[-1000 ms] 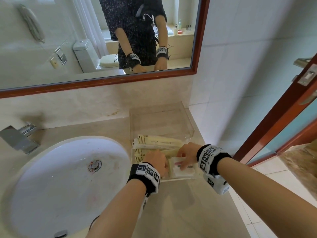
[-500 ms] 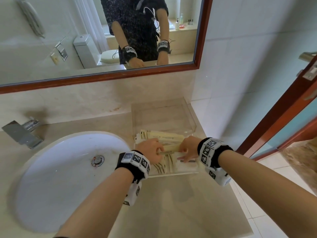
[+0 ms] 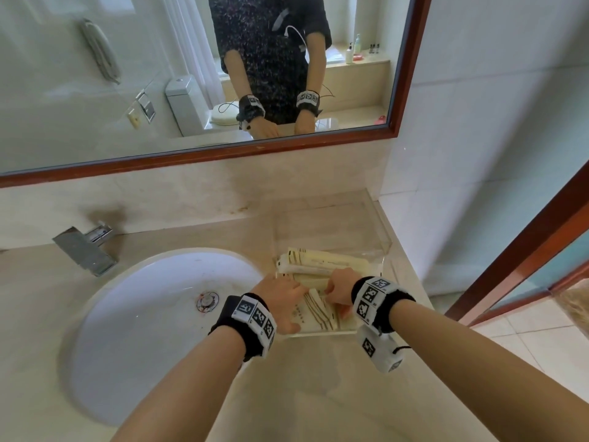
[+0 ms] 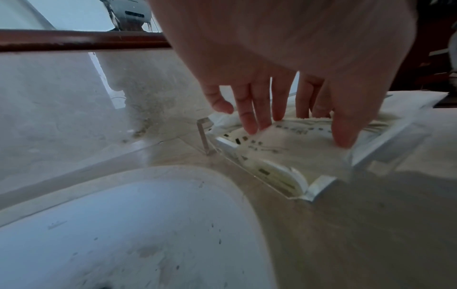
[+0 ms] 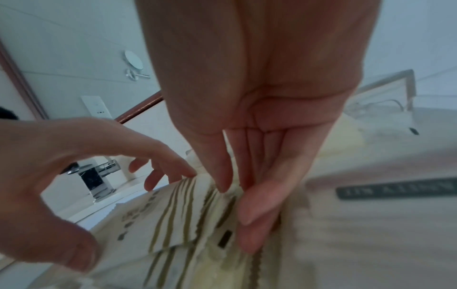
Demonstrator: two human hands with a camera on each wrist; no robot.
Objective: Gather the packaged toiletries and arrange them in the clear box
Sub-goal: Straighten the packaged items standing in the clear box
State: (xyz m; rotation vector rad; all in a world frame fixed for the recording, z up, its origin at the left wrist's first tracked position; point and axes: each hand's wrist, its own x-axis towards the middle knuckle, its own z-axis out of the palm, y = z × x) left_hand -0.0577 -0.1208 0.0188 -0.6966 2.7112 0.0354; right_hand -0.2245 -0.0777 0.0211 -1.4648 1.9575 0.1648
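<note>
At the bathroom tabletop, I work both hands inside the clear box, which sits just right of the white sink and close under the wood-framed mirror. The cream toiletry packets already lie in the near half of the box, two long ones crosswise towards the back and flatter striped ones in front; the far half of the box holds nothing that I can see.

My left hand is spread and relaxed, fingers straight, their tips pressing down on the striped packet at the near left corner, apparently to keep it flat against the floor of the box. My right hand reaches in from the other side; its thumb and fingers close lightly on the serrated edge of a striped packet, pinching it, as I judge, to slide it square beside its neighbour.

The grip is at the edges because the packets are thin and slippery, and would likely ride over each other if pushed from the middle. No packet shows outside the box, so I judge the gathering done and only the tidying left.
</note>
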